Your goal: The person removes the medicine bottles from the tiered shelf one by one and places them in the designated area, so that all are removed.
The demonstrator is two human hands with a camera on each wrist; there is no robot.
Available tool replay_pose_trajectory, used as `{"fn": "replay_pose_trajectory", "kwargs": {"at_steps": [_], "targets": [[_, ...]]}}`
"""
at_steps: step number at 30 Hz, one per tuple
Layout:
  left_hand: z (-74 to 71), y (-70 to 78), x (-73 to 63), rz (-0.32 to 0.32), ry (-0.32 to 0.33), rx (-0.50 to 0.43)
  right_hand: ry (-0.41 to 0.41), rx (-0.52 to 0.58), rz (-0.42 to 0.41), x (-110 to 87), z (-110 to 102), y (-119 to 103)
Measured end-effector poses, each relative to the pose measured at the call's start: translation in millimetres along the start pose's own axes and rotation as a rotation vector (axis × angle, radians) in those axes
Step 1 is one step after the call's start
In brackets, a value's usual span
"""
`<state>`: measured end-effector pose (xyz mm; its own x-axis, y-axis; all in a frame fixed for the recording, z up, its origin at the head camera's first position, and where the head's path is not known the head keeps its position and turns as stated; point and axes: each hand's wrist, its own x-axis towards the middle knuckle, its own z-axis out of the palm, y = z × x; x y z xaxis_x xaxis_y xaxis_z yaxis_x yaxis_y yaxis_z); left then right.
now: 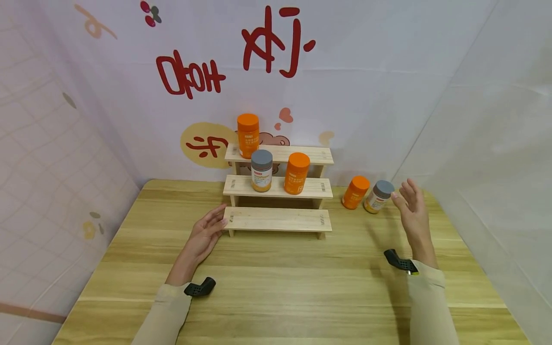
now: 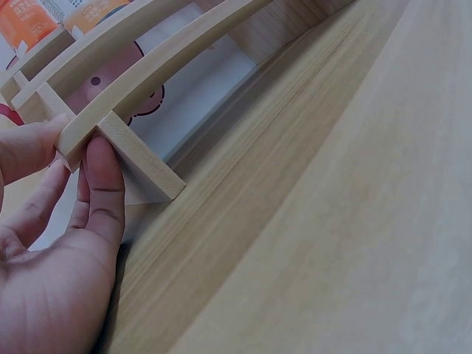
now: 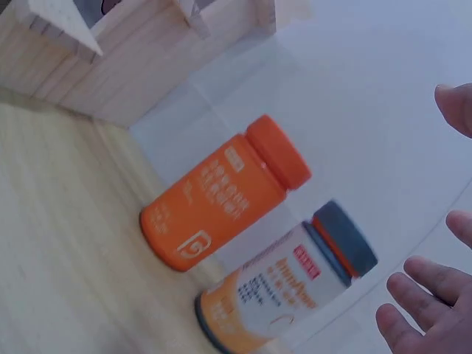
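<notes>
A three-step wooden display rack (image 1: pixel 278 219) stands on the table. My left hand (image 1: pixel 204 238) pinches the left end of its lowest board, thumb above and fingers below, as the left wrist view shows. Right of the rack are an orange bottle (image 1: pixel 356 192) and a grey-lidded bottle (image 1: pixel 378 197), both upright. My right hand (image 1: pixel 415 215) is just right of the grey-lidded one, fingers spread and holding nothing. In the right wrist view a gap shows between that hand (image 3: pixel 435 310) and the grey-lidded bottle (image 3: pixel 287 284).
On the rack's top step stands an orange bottle (image 1: pixel 247 136). The middle step carries a grey-lidded bottle (image 1: pixel 261 171) and another orange bottle (image 1: pixel 296 173). A white printed backdrop (image 1: pixel 371 86) hangs behind the wood-grain table (image 1: pixel 276 287), with white sheets at both sides.
</notes>
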<state>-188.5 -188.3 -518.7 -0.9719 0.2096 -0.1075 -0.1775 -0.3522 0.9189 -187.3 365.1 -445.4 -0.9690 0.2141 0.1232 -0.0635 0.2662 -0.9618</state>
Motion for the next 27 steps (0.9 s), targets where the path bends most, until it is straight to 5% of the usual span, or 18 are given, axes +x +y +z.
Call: {"fn": "replay_pose_trajectory", "kwargs": {"at_steps": [10,27], "targets": [[0.5,0.4,-1.0,0.008,-0.008,-0.003,-0.007,-0.096,-0.114,-2.3,18,-35],[-1.6,-0.9,-0.2,0.002,-0.007,-0.006,-0.199,-0.071,-0.285,-1.0,70,-81]]}}
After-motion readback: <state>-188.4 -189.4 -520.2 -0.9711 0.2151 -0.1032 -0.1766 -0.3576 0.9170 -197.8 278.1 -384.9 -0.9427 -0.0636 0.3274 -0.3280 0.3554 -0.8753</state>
